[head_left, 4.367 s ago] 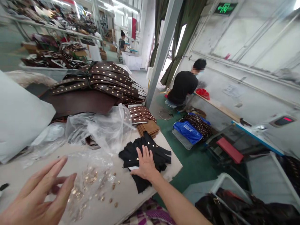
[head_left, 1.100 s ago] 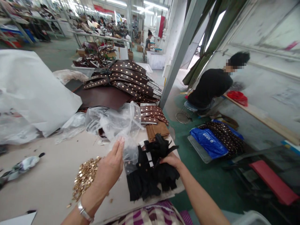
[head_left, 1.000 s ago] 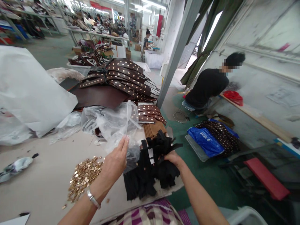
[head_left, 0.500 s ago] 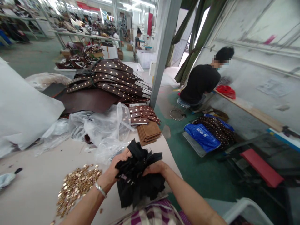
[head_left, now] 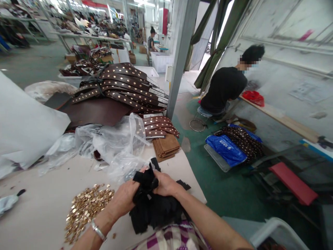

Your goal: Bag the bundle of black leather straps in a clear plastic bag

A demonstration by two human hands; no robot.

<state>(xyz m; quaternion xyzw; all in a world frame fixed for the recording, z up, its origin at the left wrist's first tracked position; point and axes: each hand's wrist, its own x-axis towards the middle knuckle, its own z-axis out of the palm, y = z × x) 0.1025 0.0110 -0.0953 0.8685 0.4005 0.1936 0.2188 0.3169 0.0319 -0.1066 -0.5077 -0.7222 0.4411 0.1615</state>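
Note:
A bunch of black fabric strips [head_left: 156, 211] lies at the table's near edge and is gathered up between my hands. My left hand [head_left: 126, 194], with a silver bangle on its wrist, is closed on the bunch from the left. From the right, my right hand [head_left: 165, 184] grips the upper part of the strips, its thumb and fingers close to the left hand. The fingertips are partly hidden by the black cloth. To the left of my hands lies a loose heap of gold-coloured metal studs [head_left: 84, 210].
Beyond my hands are a clear plastic bag [head_left: 111, 139], a stack of brown pieces [head_left: 166, 147] and studded brown straps [head_left: 122, 83]. A metal post [head_left: 179, 62] rises at the table's edge. A seated person [head_left: 225, 86] works at a bench on the right.
My right hand has moved up and left, nearer my left hand, which has shifted slightly down. The strips between them are squeezed into a tighter bunch.

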